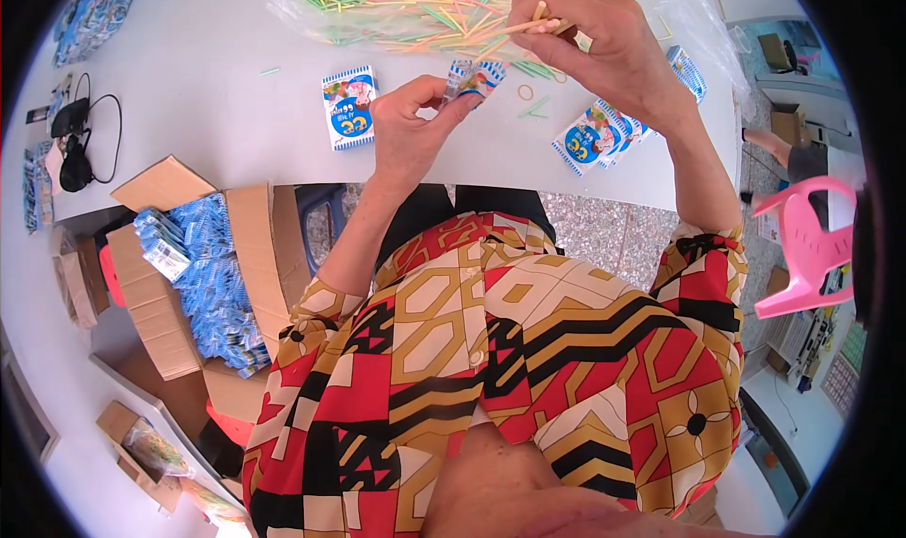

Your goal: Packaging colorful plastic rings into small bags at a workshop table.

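Blue and white, a small printed packet (479, 79) sits pinched between the thumb and fingers of my left hand (408, 130), just above the tabletop (226, 113). I cannot tell whether its end is open. My right hand (609, 52) is raised to the right of it, fingers curled, gripping a few thin pale-yellow sticks (536, 26) whose ends point left; the packet and these sticks are apart.

Beyond my hands, a wide heap of loose sticks (406, 11) in green, yellow and pink lies on clear plastic sheeting (293, 14) along the far side. Nearer to me, a few green sticks (534, 109) lie on the tabletop beside a small yellowish loop (526, 92).

Left of my left hand, a flat packet (350, 109) lies face up by itself. Under my right wrist, an overlapping row of similar packets (595, 140) spreads across the surface. Far to the left rests a black object with a looped cord (77, 151).

Lower down on my left, an open cardboard box (156, 288) holds a heap of blue packets (208, 278). A pink plastic chair (810, 245) stands off to my right.
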`<state>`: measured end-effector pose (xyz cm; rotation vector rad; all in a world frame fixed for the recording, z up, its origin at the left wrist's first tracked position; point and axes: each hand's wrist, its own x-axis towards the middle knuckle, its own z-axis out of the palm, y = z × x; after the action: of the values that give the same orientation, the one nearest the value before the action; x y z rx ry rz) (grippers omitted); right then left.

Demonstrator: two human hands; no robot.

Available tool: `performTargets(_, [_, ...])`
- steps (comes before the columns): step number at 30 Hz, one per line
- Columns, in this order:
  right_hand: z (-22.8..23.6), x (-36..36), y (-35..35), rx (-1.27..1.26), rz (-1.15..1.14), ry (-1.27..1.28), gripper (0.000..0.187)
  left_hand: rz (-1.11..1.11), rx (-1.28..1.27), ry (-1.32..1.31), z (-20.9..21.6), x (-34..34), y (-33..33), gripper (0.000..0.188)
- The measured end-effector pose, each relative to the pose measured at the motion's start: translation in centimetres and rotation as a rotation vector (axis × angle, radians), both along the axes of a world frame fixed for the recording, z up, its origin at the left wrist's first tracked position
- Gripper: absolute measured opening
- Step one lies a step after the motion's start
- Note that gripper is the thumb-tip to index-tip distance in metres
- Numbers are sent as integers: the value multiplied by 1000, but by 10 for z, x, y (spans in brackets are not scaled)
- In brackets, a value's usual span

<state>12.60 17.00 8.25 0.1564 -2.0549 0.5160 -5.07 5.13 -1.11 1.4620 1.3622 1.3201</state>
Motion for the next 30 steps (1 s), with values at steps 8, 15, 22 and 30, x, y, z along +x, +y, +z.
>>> performTargets(8, [52,1,-37,-448,-439,-665,8,6,-72,-88,-3,-4,-3,15])
performTargets(15, [46,2,-36,-428,-485,-644,10,37,-35,-227,-3,2,-3,16])
performTargets(22, [53,7,-38,-545,-530,-601,8,-27,-79,-151,-19,-8,-1,16])
performTargets(30, [53,5,-38,-810,-354,-450,4,2,-45,-153,3,-4,-5,11])
